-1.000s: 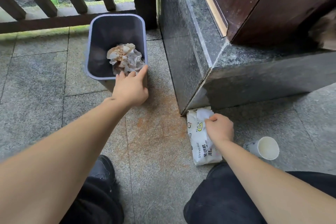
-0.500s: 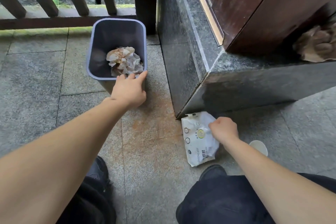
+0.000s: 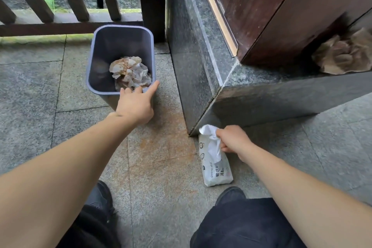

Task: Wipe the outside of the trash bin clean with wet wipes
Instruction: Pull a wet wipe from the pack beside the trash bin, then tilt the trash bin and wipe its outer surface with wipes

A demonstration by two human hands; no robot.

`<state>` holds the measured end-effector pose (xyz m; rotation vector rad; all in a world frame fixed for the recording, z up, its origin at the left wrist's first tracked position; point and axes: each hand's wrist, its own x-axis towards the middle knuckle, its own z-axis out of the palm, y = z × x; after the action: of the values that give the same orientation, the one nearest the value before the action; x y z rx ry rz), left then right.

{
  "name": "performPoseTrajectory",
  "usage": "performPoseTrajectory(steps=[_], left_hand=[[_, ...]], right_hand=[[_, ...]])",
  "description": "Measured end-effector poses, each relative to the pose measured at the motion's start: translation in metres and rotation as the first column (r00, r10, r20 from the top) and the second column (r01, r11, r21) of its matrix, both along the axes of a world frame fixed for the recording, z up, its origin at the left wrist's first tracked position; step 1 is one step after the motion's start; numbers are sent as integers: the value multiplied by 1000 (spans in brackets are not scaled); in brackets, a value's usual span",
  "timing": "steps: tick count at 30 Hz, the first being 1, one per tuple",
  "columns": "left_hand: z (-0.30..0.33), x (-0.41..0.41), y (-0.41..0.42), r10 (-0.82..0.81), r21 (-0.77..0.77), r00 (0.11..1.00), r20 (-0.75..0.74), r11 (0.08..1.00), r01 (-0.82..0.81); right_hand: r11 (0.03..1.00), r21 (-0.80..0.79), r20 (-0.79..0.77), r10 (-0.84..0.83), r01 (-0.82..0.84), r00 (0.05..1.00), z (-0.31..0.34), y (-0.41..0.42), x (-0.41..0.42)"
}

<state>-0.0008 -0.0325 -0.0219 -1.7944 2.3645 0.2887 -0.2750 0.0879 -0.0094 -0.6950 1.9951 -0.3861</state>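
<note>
"YING" on wipes pack [image 3: 216, 169] (partly legible)

A dark wooden railing [image 3: 60, 24] is standing behind the grey stone floor tiles [image 3: 28, 90]. A crumpled brown paper [image 3: 344, 54] is lying on the polished stone ledge [image 3: 261, 78], beside a dark wooden door [image 3: 281, 6].

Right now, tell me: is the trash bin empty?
No, crumpled stained paper lies inside the trash bin, near the left hand on its rim.

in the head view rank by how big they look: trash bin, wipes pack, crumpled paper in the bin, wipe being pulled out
1. trash bin
2. wipes pack; crumpled paper looks about the same, so I won't rank those two
3. wet wipe
</note>
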Motion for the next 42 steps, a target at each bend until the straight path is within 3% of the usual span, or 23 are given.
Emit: performPoseTrajectory(steps=[4, 8, 14, 18, 23, 26, 29, 32, 35, 38, 42], left_hand=[[-4, 14, -26, -172, -24, 984, -40, 985, 171], [-10, 25, -48, -299, 45, 950, -92, 951, 304], [-19, 29, -68, -365, 99, 916, -167, 918, 384], [-20, 28, -73, -433, -37, 891, -135, 901, 432], [-24, 30, -70, -392, -85, 914, -104, 919, 385], [-9, 33, -73, -281, -91, 924, -258, 960, 266], [10, 45, -67, -80, -127, 923, -376, 991, 34], [30, 58, -49, 135, -39, 787, -602, 980, -197], [43, 75, -26, 312, 21, 613, -726, 901, -434], [48, 94, 3, 483, 159, 420, -768, 780, -605], [39, 100, 62, 607, 296, 226, -762, 636, -713]], right_hand=[[997, 36, 166, -67, 62, 984, 23, 6, 0], [991, 5, 326, -127, 133, 937, 55, 10, 6], [989, -123, 437, 126, -80, 891, 99, -15, 42], [964, -189, 447, 253, -186, 858, 103, -25, 63], [954, -199, 481, 293, -223, 826, 99, -31, 72], [950, -239, 443, 291, -201, 848, 99, -29, 73], [948, -285, 384, 247, -140, 890, 97, -27, 69], [951, -293, 416, 222, -101, 882, 98, -26, 72], [942, -326, 402, 212, -77, 890, 100, -24, 77], [944, -329, 422, 145, 2, 895, 102, -20, 78], [931, -344, 489, 65, 124, 870, 103, -18, 81]])
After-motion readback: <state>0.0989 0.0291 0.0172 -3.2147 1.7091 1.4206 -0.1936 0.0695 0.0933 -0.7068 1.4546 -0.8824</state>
